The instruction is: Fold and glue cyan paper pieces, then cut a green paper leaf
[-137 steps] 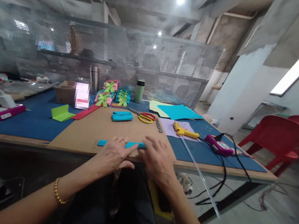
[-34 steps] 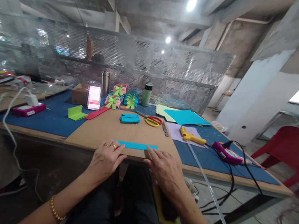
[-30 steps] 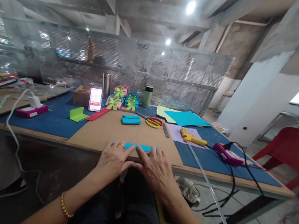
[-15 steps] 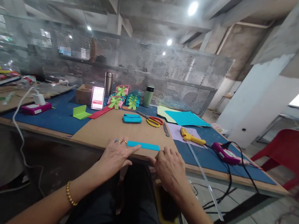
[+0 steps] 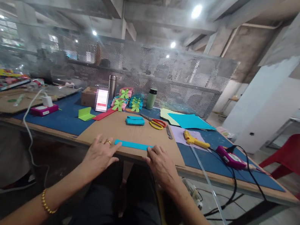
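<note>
At the near edge of the table (image 5: 255, 186), a blue paper strip (image 5: 134, 145) lies across brown cardboard (image 5: 123, 133), touched at its nine o'clock end by the left hand (image 5: 99, 156), fingers spread wide, and at three o'clock by the right hand (image 5: 163, 165), fingers bent and closer together. Neither appears to pinch it. Uneven pressure could skew the strip or crease it crookedly; a tug could slip it over the edge toward six o'clock. The clear rod (image 5: 209, 186), jutting out at four o'clock, might catch a sleeveless forearm (image 5: 197, 209) and drag the yellow glue gun (image 5: 195, 139).
</note>
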The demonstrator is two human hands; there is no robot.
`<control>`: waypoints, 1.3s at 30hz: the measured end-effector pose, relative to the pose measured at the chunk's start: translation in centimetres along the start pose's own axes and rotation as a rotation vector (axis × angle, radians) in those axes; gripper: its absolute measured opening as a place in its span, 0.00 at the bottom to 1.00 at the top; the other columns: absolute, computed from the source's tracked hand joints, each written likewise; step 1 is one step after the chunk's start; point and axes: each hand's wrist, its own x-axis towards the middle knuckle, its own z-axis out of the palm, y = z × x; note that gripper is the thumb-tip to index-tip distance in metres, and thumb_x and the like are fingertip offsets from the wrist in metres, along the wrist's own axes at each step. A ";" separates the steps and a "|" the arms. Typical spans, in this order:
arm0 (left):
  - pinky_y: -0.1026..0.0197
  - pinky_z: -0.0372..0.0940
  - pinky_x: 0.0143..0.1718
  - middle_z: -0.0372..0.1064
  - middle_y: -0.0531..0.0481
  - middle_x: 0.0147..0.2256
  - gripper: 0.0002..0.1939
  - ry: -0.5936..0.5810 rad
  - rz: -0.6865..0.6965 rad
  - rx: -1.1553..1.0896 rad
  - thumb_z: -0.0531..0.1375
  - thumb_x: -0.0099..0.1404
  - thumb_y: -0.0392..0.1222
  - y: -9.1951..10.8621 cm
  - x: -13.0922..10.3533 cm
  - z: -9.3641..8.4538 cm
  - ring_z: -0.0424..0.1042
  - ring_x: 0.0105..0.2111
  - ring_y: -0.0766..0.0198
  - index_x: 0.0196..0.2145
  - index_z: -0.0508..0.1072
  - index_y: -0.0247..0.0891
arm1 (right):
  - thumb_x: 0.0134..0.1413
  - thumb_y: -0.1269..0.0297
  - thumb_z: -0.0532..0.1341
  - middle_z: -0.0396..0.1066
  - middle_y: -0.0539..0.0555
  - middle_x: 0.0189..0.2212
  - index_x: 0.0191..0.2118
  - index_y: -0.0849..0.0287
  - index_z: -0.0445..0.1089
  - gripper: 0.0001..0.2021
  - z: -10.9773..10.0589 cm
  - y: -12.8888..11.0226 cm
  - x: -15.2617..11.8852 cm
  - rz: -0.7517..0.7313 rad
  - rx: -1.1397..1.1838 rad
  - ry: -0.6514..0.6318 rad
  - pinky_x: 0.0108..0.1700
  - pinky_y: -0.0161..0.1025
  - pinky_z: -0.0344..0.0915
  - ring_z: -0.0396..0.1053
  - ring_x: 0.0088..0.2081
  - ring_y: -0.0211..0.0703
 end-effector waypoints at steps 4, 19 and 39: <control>0.43 0.55 0.54 0.72 0.39 0.42 0.21 0.010 0.032 -0.014 0.64 0.64 0.52 -0.9 0.6 -0.7 0.69 0.45 0.48 0.50 0.76 0.39 | 0.70 0.65 0.53 0.71 0.55 0.35 0.35 0.60 0.74 0.14 -0.8 2.2 0.9 -0.066 0.137 -0.055 0.43 0.37 0.61 0.68 0.40 0.42; 0.52 0.57 0.43 0.71 0.42 0.36 0.15 -0.060 0.223 -0.067 0.49 0.71 0.30 1.2 5.4 1.1 0.69 0.39 0.55 0.37 0.75 0.34 | 0.64 0.73 0.57 0.72 0.59 0.35 0.36 0.64 0.73 0.08 -1.9 2.6 2.9 -0.148 -0.135 -0.193 0.37 0.38 0.56 0.67 0.38 0.45; 0.63 0.62 0.39 0.75 0.50 0.34 0.07 -0.403 -0.071 -0.731 0.58 0.62 0.38 -2.5 10.2 2.6 0.70 0.37 0.61 0.34 0.77 0.37 | 0.63 0.66 0.57 0.77 0.54 0.34 0.37 0.61 0.75 0.09 -0.9 5.5 6.0 0.116 0.367 -0.245 0.36 0.33 0.58 0.70 0.36 0.40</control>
